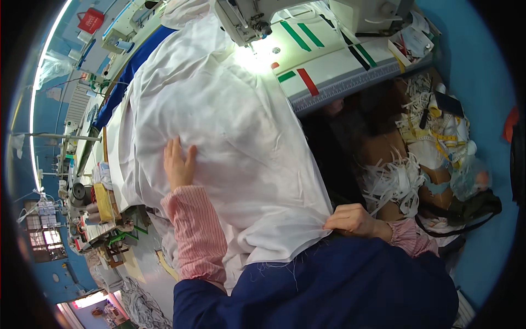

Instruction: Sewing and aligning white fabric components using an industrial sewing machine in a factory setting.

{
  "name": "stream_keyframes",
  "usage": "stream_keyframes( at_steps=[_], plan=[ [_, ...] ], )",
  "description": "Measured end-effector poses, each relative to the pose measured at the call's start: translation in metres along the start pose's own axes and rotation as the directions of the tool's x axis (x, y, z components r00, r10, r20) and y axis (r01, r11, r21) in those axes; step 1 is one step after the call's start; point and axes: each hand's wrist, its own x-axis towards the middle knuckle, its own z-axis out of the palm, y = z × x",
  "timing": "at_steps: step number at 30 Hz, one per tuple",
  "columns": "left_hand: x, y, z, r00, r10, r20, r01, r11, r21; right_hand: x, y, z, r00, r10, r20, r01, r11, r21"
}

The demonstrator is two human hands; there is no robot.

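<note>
A large white cloth [230,131] spreads from under the sewing machine head [241,27] down over the table edge into my lap. My left hand [179,163] lies on the cloth, fingers and thumb apart, gripping nothing. At the right, my right hand [350,220] is closed with its fingertips pinching the cloth's edge, close to my dark blue apron [323,285]. Bright lamp light falls on the needle area, so the needle itself cannot be made out. Loose threads hang from the cloth's lower edge onto the apron.
Green, red and black tape strips [307,81] mark the machine table beside a printed ruler strip [345,82]. A small box [410,46] of tools stands at its right end. Below right lie white fabric scraps [395,183] and a yellow measuring tape [438,137]. Other sewing machines [118,41] line the left.
</note>
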Motion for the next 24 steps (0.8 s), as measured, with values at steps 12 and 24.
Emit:
stream_keyframes(
  at_steps=[12, 24],
  plan=[
    [0.046, 0.008, 0.008, 0.998, 0.035, 0.051, -0.037, 0.999, 0.036, 0.056, 0.047, -0.021, 0.998, 0.038, -0.043, -0.036, 0.999, 0.028],
    [0.112, -0.004, 0.029, 0.993, 0.117, 0.016, -0.117, 0.991, 0.064, 0.111, 0.082, -0.044, 0.998, 0.023, -0.063, -0.026, 0.999, -0.046]
  ],
)
